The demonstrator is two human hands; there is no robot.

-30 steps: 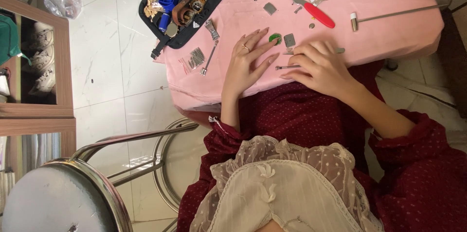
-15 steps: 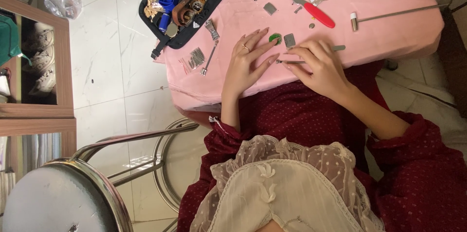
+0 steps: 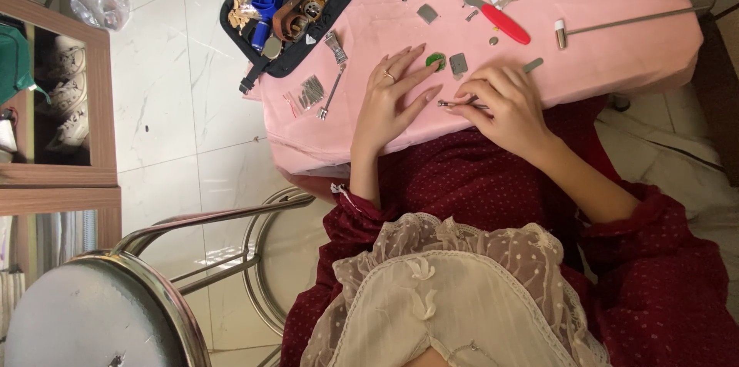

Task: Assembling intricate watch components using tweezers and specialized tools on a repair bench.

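Hands at the near edge of the pink-covered table (image 3: 616, 59).
Right hand (image 3: 504, 105) fingers pinch thin metal tweezers (image 3: 462, 104); left hand (image 3: 391, 97) lies flat, fingers spread, beside a small green round part (image 3: 435, 61); bare cloth lies rightward.

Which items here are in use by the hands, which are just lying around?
In use:
left hand flat by green round piece
right hand pinching thin metal tool

Lying about:
red-handled tool
small hammer
black tool case
metal stool
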